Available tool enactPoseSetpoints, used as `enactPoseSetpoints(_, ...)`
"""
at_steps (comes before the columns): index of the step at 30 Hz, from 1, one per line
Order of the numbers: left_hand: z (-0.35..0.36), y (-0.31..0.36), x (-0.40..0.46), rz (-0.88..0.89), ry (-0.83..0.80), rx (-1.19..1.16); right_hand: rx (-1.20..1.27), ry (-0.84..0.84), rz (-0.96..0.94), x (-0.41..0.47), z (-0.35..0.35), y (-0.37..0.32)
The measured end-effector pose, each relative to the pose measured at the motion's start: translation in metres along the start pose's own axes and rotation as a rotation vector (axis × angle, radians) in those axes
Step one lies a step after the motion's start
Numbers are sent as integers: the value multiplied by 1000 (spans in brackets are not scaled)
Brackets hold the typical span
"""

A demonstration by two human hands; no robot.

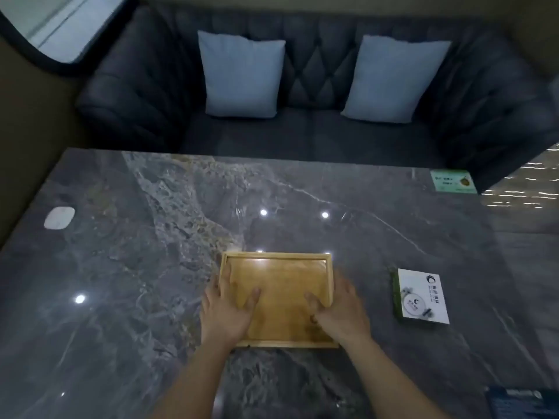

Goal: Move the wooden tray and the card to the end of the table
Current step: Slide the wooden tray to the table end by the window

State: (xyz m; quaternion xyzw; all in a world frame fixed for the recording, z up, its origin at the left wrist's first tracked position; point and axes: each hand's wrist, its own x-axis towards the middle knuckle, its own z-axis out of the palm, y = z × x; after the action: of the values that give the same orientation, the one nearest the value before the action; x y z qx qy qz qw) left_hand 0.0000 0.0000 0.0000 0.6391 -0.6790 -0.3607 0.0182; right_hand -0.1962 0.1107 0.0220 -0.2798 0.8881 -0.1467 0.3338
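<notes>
A shallow wooden tray (279, 279) lies on the grey marble table (136, 267), near the front middle. My left hand (225, 309) grips the tray's left rim, thumb inside on the tray floor and fingers over the edge. On the right rim, my right hand (340, 309) holds in the same way. A white card (422, 296) with a dark logo and a round printed mark stands to the right of the tray, on a green base, apart from both hands.
A green label (453, 181) is stuck at the table's far right corner. A white oval pad (59, 218) lies at the left edge. A dark sofa (317, 86) with two pale cushions stands behind the table. A dark blue card (520, 402) shows at bottom right.
</notes>
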Motion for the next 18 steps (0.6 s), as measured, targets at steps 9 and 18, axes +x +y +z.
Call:
enactPoseSetpoints(9,4,-9,14,-149,-41,-191,284,-77,238,28,22,14)
enactPoseSetpoints(18,-12,-19,19,-278,12,-259,261,-31,209,36,18,-3)
